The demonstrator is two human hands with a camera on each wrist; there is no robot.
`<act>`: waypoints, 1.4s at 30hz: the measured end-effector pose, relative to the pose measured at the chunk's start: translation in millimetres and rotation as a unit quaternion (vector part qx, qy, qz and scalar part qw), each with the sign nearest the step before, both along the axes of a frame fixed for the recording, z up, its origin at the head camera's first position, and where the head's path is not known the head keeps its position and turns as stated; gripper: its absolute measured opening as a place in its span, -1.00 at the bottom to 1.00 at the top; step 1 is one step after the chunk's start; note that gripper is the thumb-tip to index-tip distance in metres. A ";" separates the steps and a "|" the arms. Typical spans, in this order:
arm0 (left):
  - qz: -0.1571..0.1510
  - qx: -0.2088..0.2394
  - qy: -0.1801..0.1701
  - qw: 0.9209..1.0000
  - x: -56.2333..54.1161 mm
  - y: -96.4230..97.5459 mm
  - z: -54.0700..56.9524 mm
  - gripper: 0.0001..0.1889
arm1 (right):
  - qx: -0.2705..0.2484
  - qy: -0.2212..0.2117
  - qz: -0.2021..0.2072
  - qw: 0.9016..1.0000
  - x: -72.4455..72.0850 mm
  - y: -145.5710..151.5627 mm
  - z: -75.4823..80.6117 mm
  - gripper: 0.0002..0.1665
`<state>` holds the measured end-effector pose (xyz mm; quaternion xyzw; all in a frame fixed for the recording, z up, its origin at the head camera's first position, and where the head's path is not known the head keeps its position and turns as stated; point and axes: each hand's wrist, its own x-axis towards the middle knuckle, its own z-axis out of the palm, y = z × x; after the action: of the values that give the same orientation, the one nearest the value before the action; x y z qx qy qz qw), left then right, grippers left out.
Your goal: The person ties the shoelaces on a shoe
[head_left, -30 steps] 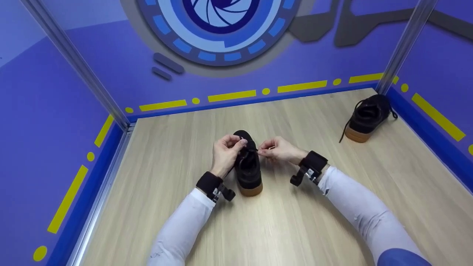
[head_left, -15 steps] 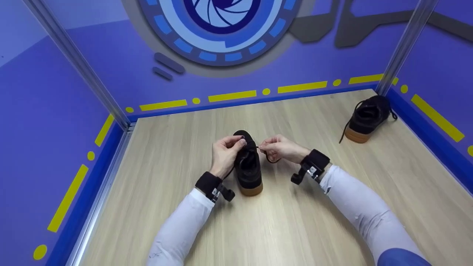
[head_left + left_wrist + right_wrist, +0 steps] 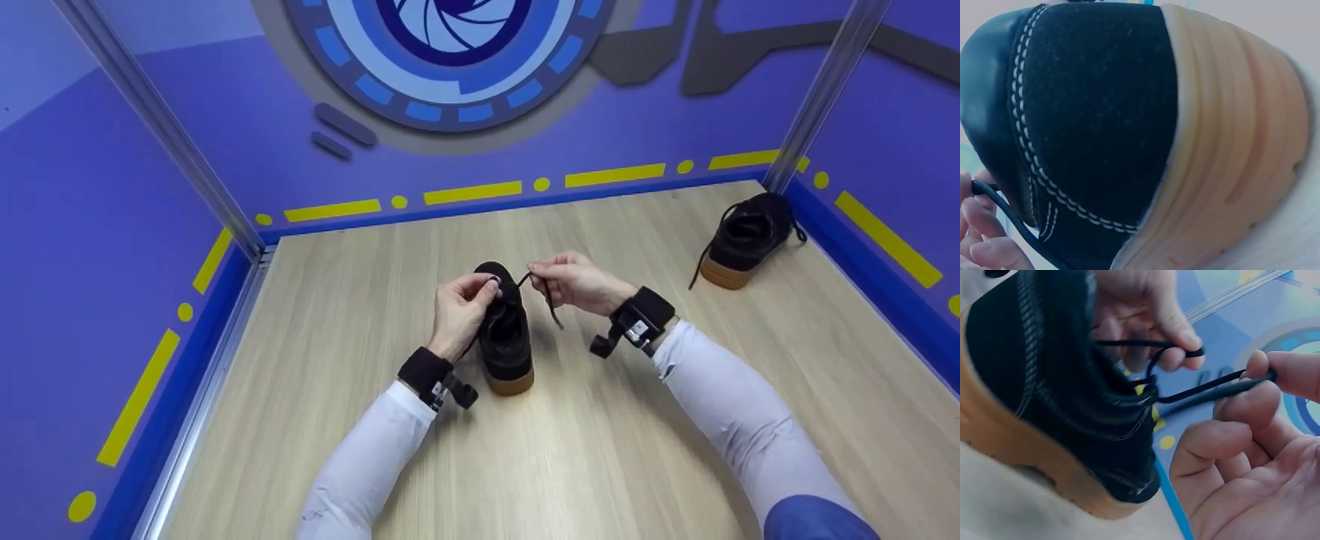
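A black shoe [image 3: 508, 360] with a tan sole stands upright in the middle of the table, toe pointing away. Over its laces, my left hand [image 3: 456, 315] pinches a bent loop of black shoelace [image 3: 1134, 343] between thumb and finger, seen in the right wrist view. To the right of the shoe, my right hand [image 3: 577, 283] pinches another part of the shoelace [image 3: 1202, 389], held taut from the shoe. A free end hangs below those fingers. The left wrist view is filled by the shoe's heel [image 3: 1095, 107], with fingers and a lace [image 3: 1016, 219] at its lower left.
A second black shoe [image 3: 750, 232] with loose laces stands at the back right corner. Blue-purple panels [image 3: 465, 169] wall the wooden table [image 3: 360, 300] at the back and both sides. Metal posts [image 3: 825, 97] rise at the back corners.
My right hand has moved up and slightly away, drawing its lace higher above the shoe, and the lace end now hangs down from it. My left hand stays nearly in place.
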<state>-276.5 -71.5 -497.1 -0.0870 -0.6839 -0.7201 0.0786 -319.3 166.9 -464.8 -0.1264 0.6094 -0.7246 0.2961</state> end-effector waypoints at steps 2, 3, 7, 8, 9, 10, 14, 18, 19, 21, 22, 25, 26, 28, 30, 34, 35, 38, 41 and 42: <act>0.000 -0.004 -0.002 1.000 0.1 0.8 0.6 -0.83 | -0.001 0.004 -0.003 1.000 -1.2 -0.3 6.7 -0.55; -0.001 -0.005 -0.003 1.000 0.3 1.2 1.0 -0.83 | -0.002 0.007 -0.004 1.000 -1.7 -0.7 10.4 -0.55; -0.008 -0.008 -0.001 1.000 0.8 2.2 2.3 -0.83 | -0.008 0.028 -0.007 1.000 -3.6 -3.6 24.7 -0.56; -0.011 -0.008 -0.001 1.000 1.1 2.4 2.8 -0.84 | -0.011 0.032 -0.007 0.999 -3.9 -4.6 28.4 -0.57; -0.013 -0.009 -0.001 1.000 1.1 2.6 3.1 -0.84 | -0.014 0.034 -0.009 0.999 -4.3 -5.7 31.9 -0.57; -0.014 -0.009 0.000 1.000 1.1 2.6 3.2 -0.84 | -0.014 0.038 -0.009 0.999 -4.9 -6.9 35.0 -0.57; -0.017 -0.009 -0.003 1.000 1.1 2.4 3.3 -0.85 | -0.001 0.062 -0.012 0.998 -7.9 -12.2 44.4 -0.55; -0.018 -0.013 -0.008 1.000 1.6 1.7 3.0 -0.87 | 0.011 0.074 -0.016 0.997 -10.7 -17.6 50.1 -0.54; -0.018 -0.015 -0.008 1.000 2.0 1.6 3.2 -0.87 | 0.011 0.073 -0.017 0.997 -11.3 -19.0 51.4 -0.54; -0.018 -0.022 -0.007 1.000 2.3 1.5 3.3 -0.87 | 0.009 0.071 -0.018 0.997 -12.5 -22.2 53.8 -0.55; -0.018 -0.025 -0.005 0.999 2.4 1.5 3.3 -0.86 | 0.010 0.072 -0.019 0.997 -12.9 -23.9 55.1 -0.55; -0.016 -0.037 0.003 0.999 2.7 1.4 3.0 -0.86 | 0.018 0.081 -0.024 0.996 -15.8 -29.4 56.9 -0.55; -0.015 -0.042 0.006 0.999 2.9 1.3 2.8 -0.85 | 0.020 0.084 -0.026 0.996 -16.6 -31.4 57.4 -0.54; -0.016 -0.049 0.012 0.999 3.1 1.1 2.0 -0.85 | 0.018 0.091 -0.030 0.995 -18.6 -35.4 57.9 -0.54; -0.017 -0.057 0.016 0.998 3.0 1.2 1.6 -0.84 | 0.017 0.096 -0.034 0.995 -20.6 -40.1 58.7 -0.54; -0.023 -0.054 0.027 0.998 2.9 2.4 2.1 -0.82 | 0.033 0.118 -0.038 0.992 -21.9 -51.2 60.1 -0.57; -0.025 -0.051 0.030 0.998 3.0 2.7 2.2 -0.82 | 0.040 0.123 -0.039 0.991 -21.4 -54.3 60.2 -0.58; -0.029 -0.040 0.041 0.998 3.5 3.2 2.0 -0.82 | 0.061 0.137 -0.033 0.988 -19.5 -62.4 58.4 -0.60; -0.030 -0.036 0.043 0.998 4.2 3.1 2.0 -0.83 | 0.077 0.140 -0.031 0.987 -16.4 -69.1 56.5 -0.60; -0.030 -0.036 0.043 0.998 4.5 2.9 2.1 -0.83 | 0.082 0.141 -0.030 0.986 -16.0 -71.2 55.8 -0.60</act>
<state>-271.9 -68.6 -495.0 -0.1417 -0.7022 -0.6927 0.0832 -335.3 95.8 -409.1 -0.1844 0.7059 -0.6555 0.1950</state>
